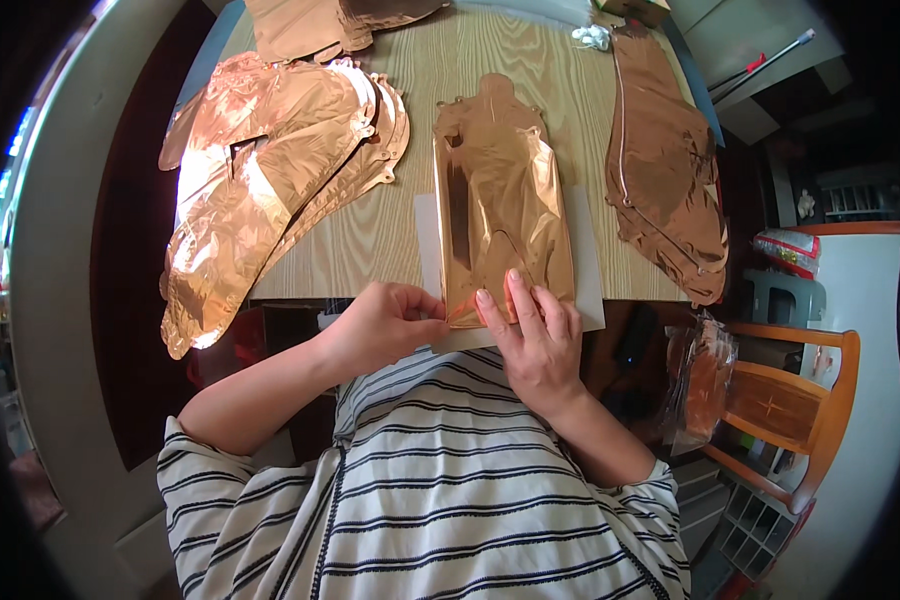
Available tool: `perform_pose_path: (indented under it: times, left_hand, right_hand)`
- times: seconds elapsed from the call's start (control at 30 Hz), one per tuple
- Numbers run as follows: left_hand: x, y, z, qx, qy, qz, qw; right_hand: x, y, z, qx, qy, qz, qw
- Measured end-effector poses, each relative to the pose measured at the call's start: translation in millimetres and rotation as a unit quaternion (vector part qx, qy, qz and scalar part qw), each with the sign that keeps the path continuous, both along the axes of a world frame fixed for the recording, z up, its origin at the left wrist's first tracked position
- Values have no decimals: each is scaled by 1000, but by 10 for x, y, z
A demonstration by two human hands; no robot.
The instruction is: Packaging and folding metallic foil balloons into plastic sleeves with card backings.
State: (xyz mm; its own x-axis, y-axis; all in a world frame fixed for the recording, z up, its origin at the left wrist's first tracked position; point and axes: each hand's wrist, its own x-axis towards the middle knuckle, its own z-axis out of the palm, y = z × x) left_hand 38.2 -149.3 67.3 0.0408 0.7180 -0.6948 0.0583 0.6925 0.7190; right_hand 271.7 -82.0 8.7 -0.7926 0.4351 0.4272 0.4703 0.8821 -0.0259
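Note:
A folded copper-coloured foil balloon, flat and uninflated, lies lengthwise before me with a rounded tab at its far end. Under it is a pale card sheet that juts past the table's near edge. My left hand is closed, thumb and fingers pinching the balloon's near left corner. Flat on the foil near its front edge rests my right hand, fingers stretched out and pressing down. The foil surface is creased and shiny.
A stack of flat foil balloons covers the table's left side and overhangs its front. More foil lies at the far left, another foil piece on the right. Beyond the table's right side stand a wooden chair with clear-bagged foil beside it.

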Motion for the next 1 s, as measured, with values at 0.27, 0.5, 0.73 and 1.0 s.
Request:
perform_pose_path:
  times: [0.27,0.5,0.73,1.0]
  left_hand:
    - [40,79,59,54,122,-83,988]
    - [-27,97,-39,74,140,-105,982]
    - [-31,123,-45,59,92,-62,992]
    - [-19,145,-18,71,154,-114,979]
  right_hand:
    - [-5,-9,38,-10,-21,-9,1000]
    - [-7,-16,27,-6,-21,-10,1000]
    - [-23,-20,46,-19,-26,-20,999]
    - [-27,-38,40,-23,-25,-19,999]
